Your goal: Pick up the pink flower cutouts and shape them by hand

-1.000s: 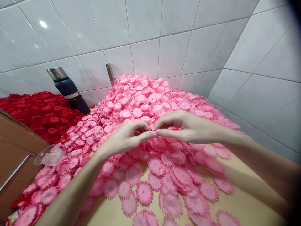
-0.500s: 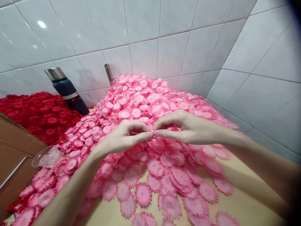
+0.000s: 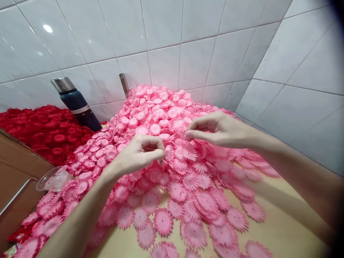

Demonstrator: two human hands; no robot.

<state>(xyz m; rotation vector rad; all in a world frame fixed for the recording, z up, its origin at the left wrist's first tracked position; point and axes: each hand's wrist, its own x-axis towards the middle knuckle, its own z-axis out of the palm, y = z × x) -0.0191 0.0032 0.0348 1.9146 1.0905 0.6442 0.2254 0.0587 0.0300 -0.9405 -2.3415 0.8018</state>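
My left hand (image 3: 143, 154) is closed in a pinch, thumb against curled forefinger, in front of the pink heap. A pink scalloped flower disc (image 3: 169, 153) stands out from its fingertips. Higher and to the right, my right hand (image 3: 219, 129) is also pinched, with thumb and fingers nearly together. A blurred bit of pink shows at its tips, and I cannot tell it from the heap behind. Beneath and behind both hands spreads a large heap of pink flower discs (image 3: 158, 111), each with a notched edge and many with a small dark centre hole.
A dark blue bottle (image 3: 77, 104) with a steel cap leans at the left, beside a heap of red flower discs (image 3: 53, 132). Nearer lie a clear plastic lid or dish (image 3: 51, 179) and a cardboard box (image 3: 18, 179). White tiled walls (image 3: 163, 25) close off the back and right.
My hands have come apart from where their fingertips met. The right moved up and to the right; the left shifted slightly left, and a pink disc now shows at its fingertips.
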